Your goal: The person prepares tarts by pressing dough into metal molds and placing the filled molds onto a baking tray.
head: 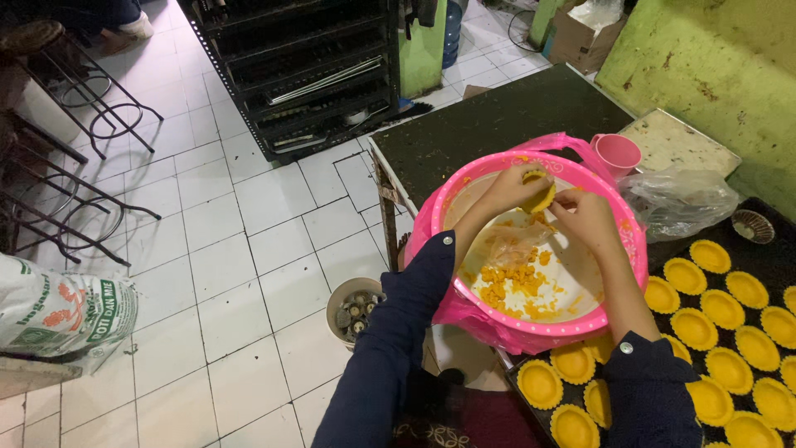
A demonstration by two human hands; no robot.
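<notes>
- The left hand (512, 187) is closed around a small yellow tart shell (539, 192), holding it over the far side of a pink basin (632, 241).
- The right hand (583, 214) is just beside it, fingers pinched at the shell's edge.
- Both arms wear dark blue sleeves (390, 348).
- Inside the basin lie yellow dough crumbs (510, 286) and a scrap of clear plastic (514, 242).
- The basin sits on a dark bench (497, 124), with a pink cup (618, 153) behind it.
- To the right, a dark tray (767, 257) holds rows of filled yellow tart shells (721, 309).
- A clear plastic bag (676, 199) lies near the cup.
</notes>
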